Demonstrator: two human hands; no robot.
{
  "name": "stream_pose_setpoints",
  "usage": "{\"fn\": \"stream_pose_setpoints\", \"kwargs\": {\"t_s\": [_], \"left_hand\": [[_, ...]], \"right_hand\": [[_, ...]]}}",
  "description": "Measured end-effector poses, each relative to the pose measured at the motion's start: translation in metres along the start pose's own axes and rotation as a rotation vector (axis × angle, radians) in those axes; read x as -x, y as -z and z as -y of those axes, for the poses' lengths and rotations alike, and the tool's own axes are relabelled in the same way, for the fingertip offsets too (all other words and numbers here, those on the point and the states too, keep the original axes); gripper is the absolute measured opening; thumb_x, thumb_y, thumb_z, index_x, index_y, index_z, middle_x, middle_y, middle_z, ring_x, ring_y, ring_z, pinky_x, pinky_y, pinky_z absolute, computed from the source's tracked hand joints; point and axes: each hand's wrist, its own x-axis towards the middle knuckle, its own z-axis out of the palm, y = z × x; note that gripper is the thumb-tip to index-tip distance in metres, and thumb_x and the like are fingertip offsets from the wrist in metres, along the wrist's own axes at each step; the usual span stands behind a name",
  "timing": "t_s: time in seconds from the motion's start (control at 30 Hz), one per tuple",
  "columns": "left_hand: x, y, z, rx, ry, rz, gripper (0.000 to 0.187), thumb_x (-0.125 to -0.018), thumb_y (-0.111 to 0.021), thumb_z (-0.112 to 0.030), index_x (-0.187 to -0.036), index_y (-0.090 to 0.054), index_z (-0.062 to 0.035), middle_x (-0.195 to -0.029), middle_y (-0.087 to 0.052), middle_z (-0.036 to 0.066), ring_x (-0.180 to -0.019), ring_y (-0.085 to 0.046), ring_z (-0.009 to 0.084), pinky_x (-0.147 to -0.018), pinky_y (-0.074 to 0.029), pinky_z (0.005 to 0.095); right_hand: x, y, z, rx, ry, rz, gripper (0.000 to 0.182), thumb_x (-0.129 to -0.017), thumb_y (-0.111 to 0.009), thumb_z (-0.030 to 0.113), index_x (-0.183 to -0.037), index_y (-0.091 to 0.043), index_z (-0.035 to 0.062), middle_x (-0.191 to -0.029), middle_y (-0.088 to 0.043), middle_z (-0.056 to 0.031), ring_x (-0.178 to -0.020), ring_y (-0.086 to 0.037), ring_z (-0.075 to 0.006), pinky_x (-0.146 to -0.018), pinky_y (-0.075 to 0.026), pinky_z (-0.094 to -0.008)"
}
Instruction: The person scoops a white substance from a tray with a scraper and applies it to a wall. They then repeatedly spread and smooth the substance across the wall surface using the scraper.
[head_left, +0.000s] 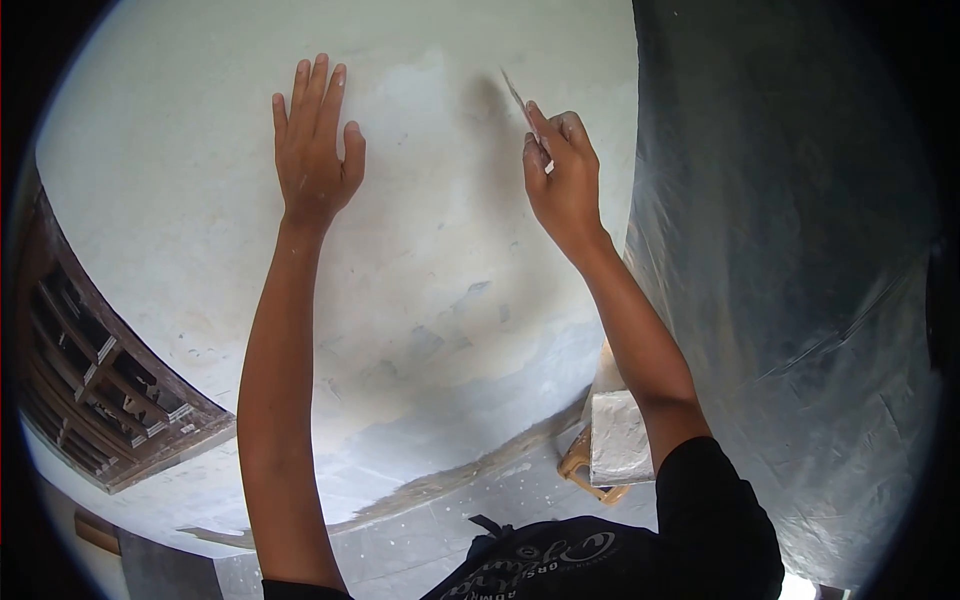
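Left hand (pixel 312 150) flat, fingers spread, braced on wall (pixel 180 180). Right hand (pixel 565 175) closed around scraper (pixel 522 105), blade edge touching wall at pale patch (pixel 430 100). We judge: keep blade at low angle, even pressure, overlapping strokes; avoid gouging near plastic sheet (pixel 780 250).

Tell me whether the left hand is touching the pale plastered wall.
Touching. The head view shows the left hand laid flat, fingers spread, palm pressed on the pale plastered wall with no gap visible.
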Motion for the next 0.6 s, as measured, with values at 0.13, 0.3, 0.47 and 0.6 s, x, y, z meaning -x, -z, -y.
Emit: {"fn": "stream_pose_setpoints", "kwargs": {"t_s": [0.13, 0.3, 0.47, 0.6], "left_hand": [[-0.008, 0.009, 0.018, -0.063, -0.096, 0.045, 0.056, -0.090, -0.050, -0.009, -0.146, -0.051, -0.0058, -0.156, -0.045, 0.012, -0.149, -0.034, 0.0302, -0.120, -0.024, 0.0568], [-0.007, 0.006, 0.017, -0.084, -0.103, 0.070, 0.059, -0.088, -0.055, -0.014, -0.147, -0.051, -0.0087, -0.156, -0.045, 0.011, -0.149, -0.036, 0.0279, -0.120, -0.027, 0.0528], [-0.005, 0.004, 0.018, -0.043, -0.102, 0.057, 0.057, -0.090, -0.055, -0.015, -0.146, -0.051, -0.0082, -0.156, -0.046, 0.011, -0.149, -0.036, 0.0275, -0.120, -0.027, 0.0526], [-0.004, 0.001, 0.019, -0.052, -0.117, 0.048, 0.055, -0.091, -0.053, -0.015, -0.146, -0.052, -0.0088, -0.155, -0.046, 0.010, -0.148, -0.036, 0.0262, -0.120, -0.027, 0.0523]], "right_hand": [[-0.010, -0.027, 0.003, 0.204, 0.133, -0.115, 0.053, -0.079, -0.067, -0.006, -0.131, -0.060, -0.0030, -0.095, -0.053, -0.0134, -0.090, -0.052, -0.0291, -0.075, -0.050, -0.0397], [-0.016, -0.053, 0.005, 0.297, 0.183, -0.161, 0.057, -0.077, -0.068, -0.006, -0.133, -0.060, 0.0001, -0.101, -0.056, -0.0107, -0.090, -0.052, -0.0294, -0.074, -0.052, -0.0398], [-0.025, -0.072, 0.004, 0.373, 0.186, -0.157, 0.058, -0.076, -0.069, -0.006, -0.133, -0.060, 0.0015, -0.104, -0.059, -0.0102, -0.092, -0.054, -0.0294, -0.072, -0.055, -0.0392], [-0.010, -0.081, 0.003, 0.428, 0.126, -0.136, 0.058, -0.075, -0.069, -0.011, -0.131, -0.062, 0.0024, -0.094, -0.058, -0.0098, -0.083, -0.054, -0.0287, -0.073, -0.051, -0.0383]]}}
